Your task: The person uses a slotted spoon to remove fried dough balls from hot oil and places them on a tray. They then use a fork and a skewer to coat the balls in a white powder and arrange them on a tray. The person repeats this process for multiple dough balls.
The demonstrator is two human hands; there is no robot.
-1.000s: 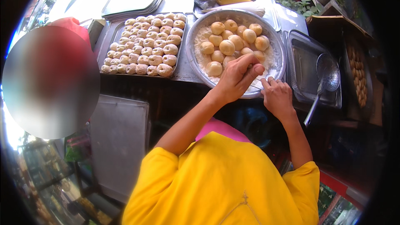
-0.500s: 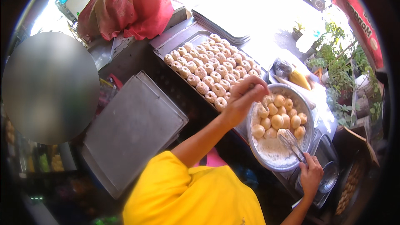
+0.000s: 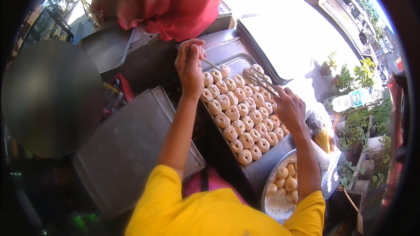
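Near: metal bowl (image 3: pixel 264 193) w/ round plain buns (image 3: pixel 281 172) in white powder (image 3: pixel 276 205). Mid: dimpled buns (image 3: pixel 246 123) in rows on tray (image 3: pixel 236 64). R hand (image 3: pixel 290 107) fingers round tongs (image 3: pixel 266 82), head over far-R buns. L hand (image 3: pixel 190 67) curled tight on thin rod (image 3: pixel 211 64), tip at far bun. Beyond: red cloth (image 3: pixel 175 4).

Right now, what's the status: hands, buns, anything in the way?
Left fingers closed on thin rod, tip at the buns. Right fingers gripping tongs. Buns white-dusted, in rows on tray. Tongs partly cover some buns; no other obstruction visible.
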